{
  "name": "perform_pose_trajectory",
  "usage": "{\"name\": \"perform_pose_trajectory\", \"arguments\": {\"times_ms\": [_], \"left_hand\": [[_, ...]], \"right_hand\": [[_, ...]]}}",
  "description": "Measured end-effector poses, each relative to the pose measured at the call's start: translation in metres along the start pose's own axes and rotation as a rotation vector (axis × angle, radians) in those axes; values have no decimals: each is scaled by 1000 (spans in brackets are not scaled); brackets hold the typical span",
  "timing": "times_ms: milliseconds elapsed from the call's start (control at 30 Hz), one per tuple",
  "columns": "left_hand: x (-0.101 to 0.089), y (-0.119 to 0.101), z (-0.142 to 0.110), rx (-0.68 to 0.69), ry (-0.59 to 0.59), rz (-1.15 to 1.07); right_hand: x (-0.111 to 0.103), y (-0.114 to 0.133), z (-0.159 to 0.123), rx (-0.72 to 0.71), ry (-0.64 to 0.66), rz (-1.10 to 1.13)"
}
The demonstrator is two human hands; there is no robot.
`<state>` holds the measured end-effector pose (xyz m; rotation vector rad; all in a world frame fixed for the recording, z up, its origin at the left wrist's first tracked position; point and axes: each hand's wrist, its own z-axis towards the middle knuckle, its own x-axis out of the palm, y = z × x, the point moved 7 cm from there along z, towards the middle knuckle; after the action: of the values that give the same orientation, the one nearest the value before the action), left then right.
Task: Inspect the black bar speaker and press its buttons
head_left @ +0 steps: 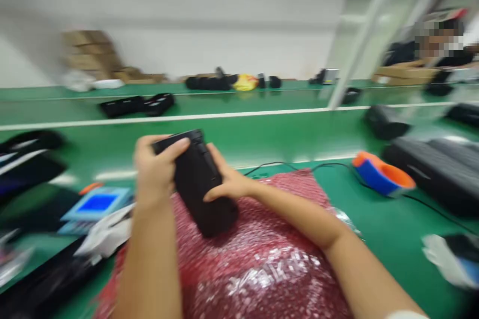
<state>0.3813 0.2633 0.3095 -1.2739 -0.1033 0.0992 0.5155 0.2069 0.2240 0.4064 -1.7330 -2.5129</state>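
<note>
A black, box-like device with rounded ends (198,184) is held tilted above the red bubble wrap (258,249); its exact kind is not clear in the blur. My left hand (155,167) grips its upper left end, thumb lying across the top face. Along its right side, my right hand (228,179) holds it with the thumb on the front and the fingers behind the far edge. The hidden fingers of both hands are on the device's back side. The bubble wrap spreads over the green table below, shiny and crumpled near me.
A blue and orange ring-shaped roll (383,174) lies at right beside a thin black cable and dark grey speaker-like cases (434,169). On the left are a light-blue device with a screen (97,204) and a white cloth (107,232). Cardboard boxes (92,55) stand behind; a person is far right.
</note>
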Motion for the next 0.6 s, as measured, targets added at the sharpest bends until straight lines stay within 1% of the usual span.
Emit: {"name": "perform_pose_trajectory", "arguments": {"times_ms": [33, 100, 200, 267, 367, 600], "left_hand": [[1, 5, -1, -38, 19, -49], [5, 10, -1, -45, 59, -139], [10, 14, -2, -24, 114, -172], [11, 14, -4, -31, 146, -176], [11, 13, -7, -31, 173, -191], [11, 15, -7, -27, 179, -194]], "right_hand": [[-1, 0, -5, -9, -45, 65], [-2, -3, -11, -41, -123, 171], [3, -9, -15, -10, -151, 261], [4, -9, -17, -5, -173, 276], [2, -5, -19, -37, -218, 241], [2, -8, -16, -12, -199, 238]]}}
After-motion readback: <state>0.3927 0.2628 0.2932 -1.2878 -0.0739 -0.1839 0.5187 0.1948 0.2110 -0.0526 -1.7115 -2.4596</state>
